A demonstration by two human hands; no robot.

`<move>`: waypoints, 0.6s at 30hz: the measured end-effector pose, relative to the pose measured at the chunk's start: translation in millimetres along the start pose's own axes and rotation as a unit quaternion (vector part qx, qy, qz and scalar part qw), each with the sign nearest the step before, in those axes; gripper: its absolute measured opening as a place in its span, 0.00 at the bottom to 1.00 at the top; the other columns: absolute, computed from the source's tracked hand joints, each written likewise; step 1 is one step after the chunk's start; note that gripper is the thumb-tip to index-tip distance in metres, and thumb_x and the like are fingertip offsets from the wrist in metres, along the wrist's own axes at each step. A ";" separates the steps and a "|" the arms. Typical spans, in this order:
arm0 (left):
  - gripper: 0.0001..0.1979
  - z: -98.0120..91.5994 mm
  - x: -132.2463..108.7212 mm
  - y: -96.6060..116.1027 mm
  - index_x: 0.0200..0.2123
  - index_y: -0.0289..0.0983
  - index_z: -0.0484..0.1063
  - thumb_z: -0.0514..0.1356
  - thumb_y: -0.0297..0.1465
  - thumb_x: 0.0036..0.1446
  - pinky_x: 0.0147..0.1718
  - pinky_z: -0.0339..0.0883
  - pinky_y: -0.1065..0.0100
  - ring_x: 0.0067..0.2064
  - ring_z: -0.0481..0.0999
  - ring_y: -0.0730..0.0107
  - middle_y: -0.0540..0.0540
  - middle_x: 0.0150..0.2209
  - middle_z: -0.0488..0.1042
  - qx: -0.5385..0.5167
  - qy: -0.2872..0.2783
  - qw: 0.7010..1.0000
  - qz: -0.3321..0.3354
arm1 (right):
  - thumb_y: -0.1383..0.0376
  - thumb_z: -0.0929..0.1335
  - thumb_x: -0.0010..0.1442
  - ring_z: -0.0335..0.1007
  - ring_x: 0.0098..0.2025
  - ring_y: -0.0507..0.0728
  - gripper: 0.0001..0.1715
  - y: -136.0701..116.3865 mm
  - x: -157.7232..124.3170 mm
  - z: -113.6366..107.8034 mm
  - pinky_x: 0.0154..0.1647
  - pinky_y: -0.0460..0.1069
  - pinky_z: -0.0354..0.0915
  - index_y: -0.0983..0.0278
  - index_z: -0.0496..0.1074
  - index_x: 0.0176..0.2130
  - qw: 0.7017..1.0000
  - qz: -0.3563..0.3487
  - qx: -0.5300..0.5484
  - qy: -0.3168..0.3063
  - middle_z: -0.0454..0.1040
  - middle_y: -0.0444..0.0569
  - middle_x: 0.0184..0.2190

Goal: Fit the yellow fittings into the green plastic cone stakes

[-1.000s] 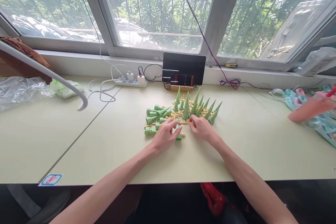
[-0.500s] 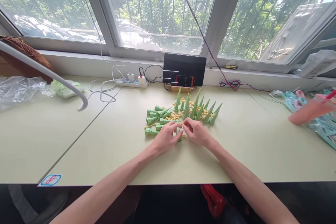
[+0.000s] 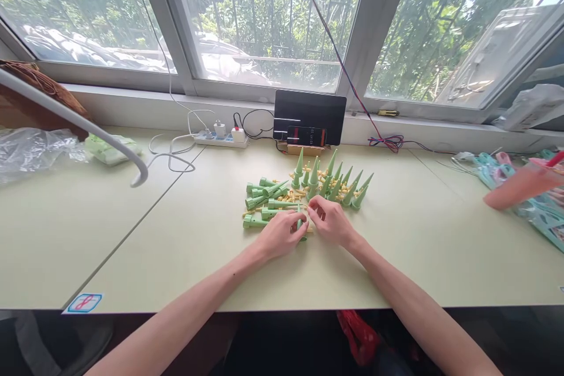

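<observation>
My left hand is closed around a green plastic spike, which points away from me with its wider end toward the table's front. Close beside it, my right hand has its thumb and fingers pinched together near the spike's tip; whatever is between them is too small to make out. Left of the hands lie several green spikes on their sides. Behind and to the right, several more green cones stand upright. Small yellow plastic pieces are scattered among them.
A phone leans against a dark tablet by the window. Left of it sits a power strip with plugs and cables. A white curved tube reaches in from the left. A pink cup and bagged items stand at right.
The spike in my left hand has tipped to point more away from me, its tip now showing above the fingers. My right hand has shifted slightly away from the left fingers.
</observation>
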State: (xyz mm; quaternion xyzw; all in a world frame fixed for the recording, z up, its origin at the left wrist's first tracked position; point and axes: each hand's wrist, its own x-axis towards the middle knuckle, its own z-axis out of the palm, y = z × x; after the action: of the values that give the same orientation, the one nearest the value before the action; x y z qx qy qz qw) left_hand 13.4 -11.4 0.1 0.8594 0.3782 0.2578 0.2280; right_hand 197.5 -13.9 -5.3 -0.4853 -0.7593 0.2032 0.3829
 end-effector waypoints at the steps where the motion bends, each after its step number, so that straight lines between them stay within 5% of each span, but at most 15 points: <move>1: 0.13 0.2 0.0 0.1 0.33 0.37 0.74 0.52 0.34 0.64 0.28 0.58 0.68 0.26 0.64 0.70 0.50 0.24 0.65 -0.005 0.006 1.000 0.001 | 0.62 0.62 0.64 0.60 0.24 0.50 0.08 0.0 -0.1 0.3 0.27 0.46 0.58 0.63 0.65 0.35 1.000 -0.003 0.000 0.000 0.68 0.43 0.26; 8: 0.10 0.9 0.9 0.6 0.41 0.39 0.73 0.53 0.34 0.64 0.31 0.63 0.67 0.31 0.69 0.68 0.47 0.33 0.71 -0.033 0.054 0.998 0.002 | 0.61 0.62 0.65 0.61 0.25 0.51 0.10 -1.3 0.0 0.5 0.28 0.46 0.60 0.63 0.67 0.34 1.000 -0.016 0.003 0.009 0.69 0.45 0.28; 18: 0.13 1.5 -0.4 1.5 0.46 0.39 0.68 0.60 0.36 0.58 0.32 0.65 0.67 0.24 0.64 0.77 0.49 0.40 0.71 -0.060 0.081 0.995 -0.027 | 0.61 0.62 0.65 0.61 0.25 0.52 0.11 -7.3 0.2 -2.6 0.27 0.47 0.60 0.63 0.69 0.35 0.998 -0.010 0.020 0.055 0.71 0.46 0.27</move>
State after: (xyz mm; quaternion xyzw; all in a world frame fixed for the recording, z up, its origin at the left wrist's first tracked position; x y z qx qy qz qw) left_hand 14.9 -12.9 -0.3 0.8099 0.4025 0.3428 0.2541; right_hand 195.3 -17.1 1.3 -0.4800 -0.7378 0.1875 0.4360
